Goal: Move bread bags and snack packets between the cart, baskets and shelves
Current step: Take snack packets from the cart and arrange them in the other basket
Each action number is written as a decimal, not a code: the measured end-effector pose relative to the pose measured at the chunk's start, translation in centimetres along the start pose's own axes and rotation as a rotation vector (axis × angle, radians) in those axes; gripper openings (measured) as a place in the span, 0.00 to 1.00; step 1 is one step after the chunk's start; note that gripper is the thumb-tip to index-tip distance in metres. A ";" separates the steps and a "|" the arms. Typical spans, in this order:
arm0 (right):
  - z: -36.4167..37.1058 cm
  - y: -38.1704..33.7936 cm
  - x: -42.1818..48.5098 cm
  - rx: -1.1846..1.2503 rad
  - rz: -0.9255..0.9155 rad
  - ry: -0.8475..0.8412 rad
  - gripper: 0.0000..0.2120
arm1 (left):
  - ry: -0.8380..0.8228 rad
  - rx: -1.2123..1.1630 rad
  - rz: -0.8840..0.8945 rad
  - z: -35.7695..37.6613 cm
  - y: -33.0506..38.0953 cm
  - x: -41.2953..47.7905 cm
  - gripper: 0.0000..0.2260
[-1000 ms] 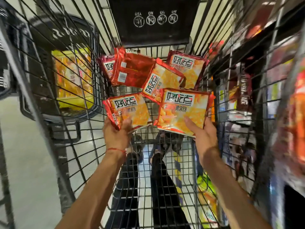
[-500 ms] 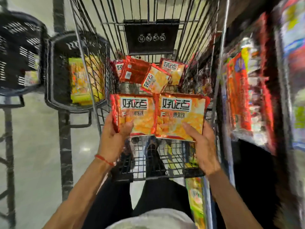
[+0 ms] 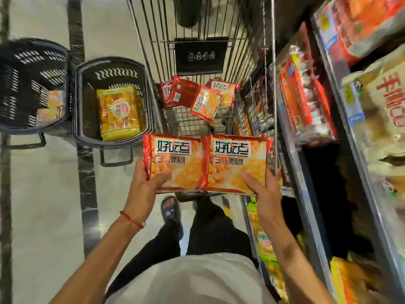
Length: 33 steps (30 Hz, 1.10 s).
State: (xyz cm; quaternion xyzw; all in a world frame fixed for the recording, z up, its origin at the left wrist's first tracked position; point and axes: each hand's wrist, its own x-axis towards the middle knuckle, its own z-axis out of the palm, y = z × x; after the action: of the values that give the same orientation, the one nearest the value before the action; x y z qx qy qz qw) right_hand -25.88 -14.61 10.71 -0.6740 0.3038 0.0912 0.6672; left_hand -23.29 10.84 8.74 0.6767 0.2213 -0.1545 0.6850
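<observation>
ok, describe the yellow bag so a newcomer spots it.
Find the wire cart. The dark basket right beside it on the left holds the yellow bag. Unlike the cart's red-orange packets, it is yellow with a round white label.

A single wide-angle view, worn on the head, looks steeply down and forward. Dark-trousered legs fill the near edge, close under the lens. The silver wire shopping cart runs ahead to the far edge, with black plastic baskets on the left and stocked metal shelves close on the right.
</observation>
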 end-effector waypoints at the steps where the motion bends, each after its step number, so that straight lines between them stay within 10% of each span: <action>1: 0.2 0.1 -1.1 0.010 -0.010 -0.014 0.18 | 0.013 0.007 -0.001 -0.6 -0.1 -0.9 0.22; 13: -0.5 2.1 -6.4 -0.036 -0.093 -0.192 0.25 | 0.224 -0.066 0.029 -3.5 -3.4 -10.0 0.20; 19: 0.5 2.8 -7.0 -0.096 -0.103 -0.305 0.12 | 0.344 -0.110 0.031 -4.4 -4.9 -14.0 0.21; 33: 16.8 1.9 -9.5 -0.192 -0.131 -0.544 0.22 | 0.497 -0.296 0.068 -19.3 -5.5 -14.8 0.18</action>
State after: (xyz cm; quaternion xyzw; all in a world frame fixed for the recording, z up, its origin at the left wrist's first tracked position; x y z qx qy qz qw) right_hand -29.70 4.34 12.59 -0.7028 0.0597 0.2537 0.6619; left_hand -40.60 28.58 11.87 0.5937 0.3794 0.0730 0.7059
